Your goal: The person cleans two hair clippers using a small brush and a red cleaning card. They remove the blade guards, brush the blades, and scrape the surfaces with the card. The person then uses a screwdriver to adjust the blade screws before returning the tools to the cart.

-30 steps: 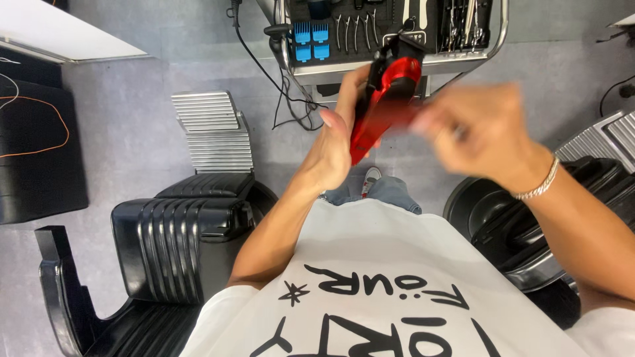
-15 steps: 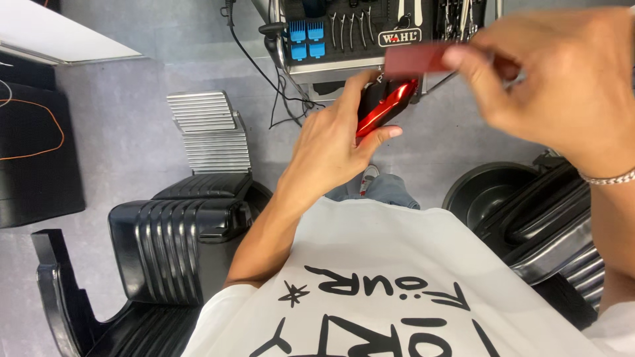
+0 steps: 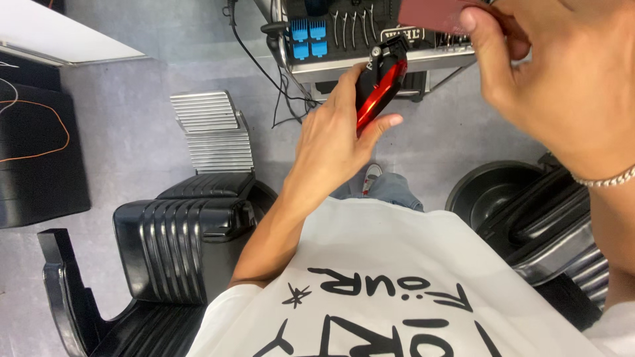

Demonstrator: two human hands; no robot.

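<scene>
Since the earlier frame our right hand (image 3: pixel 562 86) has risen toward the upper right of the frame, carrying the dark red flat piece (image 3: pixel 433 14) up to the top edge, while the red hair clipper (image 3: pixel 380 86) has tilted more upright at upper centre. We have the clipper wrapped in our left hand (image 3: pixel 334 142), grip closed around its body, blade end pointing up; the right grip pinches the flat piece between thumb and fingers. Clipper and piece are apart, nothing joined yet. Behind them stands a tool tray (image 3: pixel 370 39) with blue comb guards (image 3: pixel 308 36); below left, a black barber chair (image 3: pixel 178 244).
</scene>
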